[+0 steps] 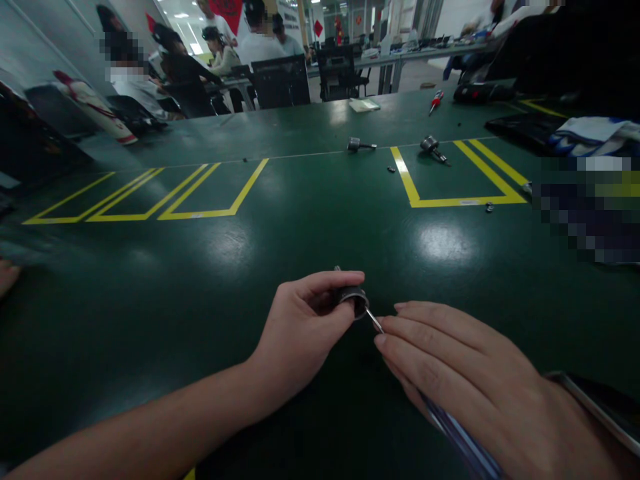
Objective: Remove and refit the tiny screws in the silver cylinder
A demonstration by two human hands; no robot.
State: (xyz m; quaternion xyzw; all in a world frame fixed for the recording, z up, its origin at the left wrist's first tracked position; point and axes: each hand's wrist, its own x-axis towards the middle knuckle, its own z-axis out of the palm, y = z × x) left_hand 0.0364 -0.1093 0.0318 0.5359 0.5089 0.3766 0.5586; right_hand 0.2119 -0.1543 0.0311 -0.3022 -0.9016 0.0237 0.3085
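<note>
My left hand [305,333] grips a small dark metal cylinder [353,298] between thumb and fingers, just above the green table [200,287]. My right hand [470,373] holds a thin screwdriver [450,427] with a striped handle; its metal tip [373,320] points into the cylinder's open end. Both hands are close together near the table's front edge.
Two similar metal parts [359,144] [432,147] lie farther back by yellow tape boxes [450,180]. A red screwdriver [436,100], small loose screws [490,207], a notepad [364,105] and cloth [595,133] lie around. Several people sit at the far end. Another person's hand [6,275] shows at the left edge.
</note>
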